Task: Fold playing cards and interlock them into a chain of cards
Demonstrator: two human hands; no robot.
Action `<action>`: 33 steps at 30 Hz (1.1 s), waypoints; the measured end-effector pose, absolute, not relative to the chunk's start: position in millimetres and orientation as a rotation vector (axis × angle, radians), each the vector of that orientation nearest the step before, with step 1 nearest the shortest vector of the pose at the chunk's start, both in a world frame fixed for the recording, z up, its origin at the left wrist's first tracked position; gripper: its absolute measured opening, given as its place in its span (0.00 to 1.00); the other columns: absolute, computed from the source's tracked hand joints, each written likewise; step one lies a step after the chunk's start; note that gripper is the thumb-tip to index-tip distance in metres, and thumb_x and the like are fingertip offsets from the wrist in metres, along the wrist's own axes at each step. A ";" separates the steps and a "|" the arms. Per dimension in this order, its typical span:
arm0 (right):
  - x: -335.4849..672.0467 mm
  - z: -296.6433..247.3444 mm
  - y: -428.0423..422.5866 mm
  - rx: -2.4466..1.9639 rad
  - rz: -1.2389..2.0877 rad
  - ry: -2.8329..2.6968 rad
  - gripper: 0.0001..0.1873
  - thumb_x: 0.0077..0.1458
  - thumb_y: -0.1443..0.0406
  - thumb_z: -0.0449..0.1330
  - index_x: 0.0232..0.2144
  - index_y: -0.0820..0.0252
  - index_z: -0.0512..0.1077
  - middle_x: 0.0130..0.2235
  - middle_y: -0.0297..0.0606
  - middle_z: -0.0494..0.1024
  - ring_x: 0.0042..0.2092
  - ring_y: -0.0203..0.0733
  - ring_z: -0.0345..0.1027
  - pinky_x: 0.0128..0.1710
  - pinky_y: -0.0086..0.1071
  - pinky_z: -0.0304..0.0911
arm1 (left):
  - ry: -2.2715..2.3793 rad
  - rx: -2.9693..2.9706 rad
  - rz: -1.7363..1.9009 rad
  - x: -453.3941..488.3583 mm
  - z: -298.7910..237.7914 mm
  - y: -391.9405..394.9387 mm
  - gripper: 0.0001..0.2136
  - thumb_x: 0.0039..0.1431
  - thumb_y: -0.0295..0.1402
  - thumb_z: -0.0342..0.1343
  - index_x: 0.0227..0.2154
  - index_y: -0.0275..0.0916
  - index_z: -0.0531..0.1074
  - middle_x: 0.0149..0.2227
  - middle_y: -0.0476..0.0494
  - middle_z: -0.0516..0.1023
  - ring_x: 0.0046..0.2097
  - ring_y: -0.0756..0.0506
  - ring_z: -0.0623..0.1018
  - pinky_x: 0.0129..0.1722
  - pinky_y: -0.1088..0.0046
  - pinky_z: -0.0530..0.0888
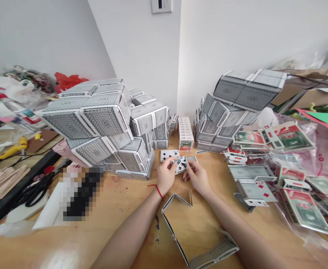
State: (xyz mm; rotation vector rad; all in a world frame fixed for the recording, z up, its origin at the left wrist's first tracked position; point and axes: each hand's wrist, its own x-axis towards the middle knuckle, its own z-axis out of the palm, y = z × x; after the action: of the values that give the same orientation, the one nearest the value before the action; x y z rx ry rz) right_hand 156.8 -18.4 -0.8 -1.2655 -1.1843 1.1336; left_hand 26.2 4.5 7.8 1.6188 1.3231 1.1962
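Both hands meet over the middle of the table around a playing card (181, 164) that faces up with black pips. The fingers of my left hand (166, 175) are closed on its left side. My right hand (198, 175) pinches its right edge; whether there is more than one card I cannot tell. Just behind my left hand lies another playing card (169, 153) with black pips. Between my forearms stands a folded chain of cards (178, 239), bent into an open, angular frame.
Stacks of boxes built from grey-backed cards rise at left (102, 116) and right (222, 116). Between them sits a row of card packs (185, 132). Card boxes (304, 209) and loose folded cards (253, 186) lie right. Scissors (37, 188), a yellow glue gun (15, 147) and wooden sticks (3, 179) lie left.
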 end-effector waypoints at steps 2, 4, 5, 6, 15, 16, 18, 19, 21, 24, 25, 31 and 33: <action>157.7 -3.1 -16.2 -1.231 1.160 -1.144 0.22 0.47 0.51 0.53 0.39 0.62 0.66 0.18 0.31 0.70 0.19 0.35 0.64 0.20 0.29 0.64 | 1.324 1.614 1.211 26.6 7.9 3.7 0.12 0.53 0.34 0.50 0.39 0.37 0.70 0.36 0.43 0.76 0.34 0.49 0.75 0.34 0.75 0.71; 158.5 -4.8 -14.6 -1.216 1.168 -1.111 0.23 0.46 0.51 0.54 0.38 0.63 0.66 0.19 0.33 0.70 0.20 0.35 0.65 0.21 0.30 0.65 | 1.332 1.622 1.222 26.7 8.3 2.9 0.11 0.53 0.34 0.50 0.39 0.37 0.70 0.37 0.43 0.76 0.35 0.49 0.75 0.35 0.74 0.71; 158.6 -5.5 -14.1 -1.213 1.168 -1.101 0.23 0.46 0.52 0.55 0.39 0.63 0.67 0.20 0.33 0.70 0.20 0.36 0.65 0.21 0.31 0.65 | 1.337 1.628 1.225 26.5 8.7 2.5 0.12 0.53 0.34 0.50 0.39 0.37 0.71 0.37 0.43 0.76 0.35 0.49 0.75 0.36 0.74 0.71; 158.7 -5.9 -13.7 -1.211 1.167 -1.097 0.22 0.46 0.52 0.55 0.39 0.63 0.67 0.20 0.34 0.70 0.21 0.36 0.65 0.22 0.31 0.65 | 1.340 1.634 1.227 26.3 9.2 2.1 0.12 0.53 0.34 0.50 0.39 0.38 0.71 0.38 0.43 0.76 0.36 0.48 0.75 0.37 0.73 0.71; 160.9 -4.4 -13.9 -1.225 1.024 -1.118 0.16 0.46 0.58 0.56 0.36 0.59 0.72 0.28 0.37 0.72 0.23 0.36 0.64 0.24 0.32 0.63 | 1.341 1.382 1.218 23.5 13.6 3.1 0.12 0.52 0.39 0.49 0.30 0.35 0.72 0.26 0.46 0.75 0.24 0.49 0.74 0.25 0.74 0.72; 161.4 -3.2 -14.3 -1.233 1.017 -1.107 0.16 0.46 0.58 0.55 0.36 0.59 0.73 0.26 0.36 0.72 0.23 0.36 0.63 0.24 0.32 0.62 | 1.274 1.307 1.208 23.1 13.8 3.6 0.12 0.51 0.39 0.50 0.30 0.35 0.71 0.27 0.46 0.75 0.25 0.49 0.74 0.24 0.74 0.73; 162.5 -0.5 -15.0 -1.258 1.006 -1.075 0.16 0.47 0.58 0.55 0.36 0.60 0.73 0.23 0.35 0.71 0.22 0.35 0.61 0.22 0.30 0.60 | 1.116 1.137 1.154 21.5 14.3 4.8 0.11 0.49 0.38 0.52 0.33 0.36 0.69 0.30 0.45 0.74 0.27 0.48 0.75 0.24 0.72 0.74; 163.0 0.7 -15.3 -1.270 1.004 -1.062 0.16 0.47 0.58 0.55 0.36 0.60 0.73 0.23 0.34 0.71 0.22 0.34 0.59 0.21 0.29 0.58 | 1.037 1.051 1.113 20.2 14.9 5.4 0.11 0.48 0.37 0.53 0.34 0.36 0.68 0.32 0.45 0.74 0.29 0.47 0.75 0.25 0.71 0.74; 164.0 2.3 -15.8 -1.277 1.011 -1.052 0.16 0.46 0.57 0.56 0.35 0.60 0.73 0.26 0.35 0.73 0.22 0.34 0.59 0.21 0.28 0.56 | 0.881 0.896 1.004 16.7 16.9 6.3 0.11 0.47 0.36 0.54 0.34 0.37 0.66 0.34 0.45 0.73 0.33 0.46 0.75 0.28 0.67 0.75; 164.8 2.9 -16.3 -1.260 1.026 -1.052 0.14 0.44 0.57 0.58 0.33 0.59 0.74 0.30 0.36 0.75 0.26 0.36 0.61 0.23 0.28 0.56 | 0.665 0.726 0.812 10.9 21.1 6.6 0.10 0.48 0.33 0.53 0.34 0.37 0.66 0.36 0.44 0.73 0.38 0.43 0.74 0.34 0.61 0.74; 164.9 2.9 -16.4 -1.256 1.036 -1.042 0.14 0.43 0.57 0.59 0.32 0.58 0.74 0.30 0.36 0.75 0.26 0.36 0.61 0.23 0.29 0.56 | 0.600 0.691 0.747 9.5 22.3 6.3 0.09 0.49 0.32 0.53 0.35 0.36 0.66 0.36 0.43 0.73 0.39 0.42 0.74 0.36 0.59 0.73; 165.8 4.0 -16.4 -1.180 1.184 -0.940 0.12 0.41 0.58 0.61 0.30 0.56 0.75 0.30 0.33 0.73 0.21 0.31 0.57 0.19 0.27 0.53 | 0.442 0.633 0.563 8.3 21.4 5.7 0.12 0.52 0.29 0.52 0.41 0.36 0.65 0.38 0.40 0.74 0.40 0.42 0.74 0.40 0.58 0.69; 166.8 3.2 -15.5 -1.129 1.214 -0.900 0.11 0.40 0.59 0.62 0.29 0.56 0.75 0.29 0.33 0.73 0.23 0.32 0.58 0.21 0.28 0.54 | 0.471 0.642 0.565 8.6 18.7 7.7 0.13 0.52 0.30 0.53 0.42 0.36 0.65 0.37 0.40 0.74 0.38 0.44 0.75 0.38 0.64 0.70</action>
State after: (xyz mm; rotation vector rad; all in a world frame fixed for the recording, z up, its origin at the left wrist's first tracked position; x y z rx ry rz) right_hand 166.8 -15.5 3.2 -1.1290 -0.8999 1.2144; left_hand 8.6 7.7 18.7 0.6416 0.4706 0.5653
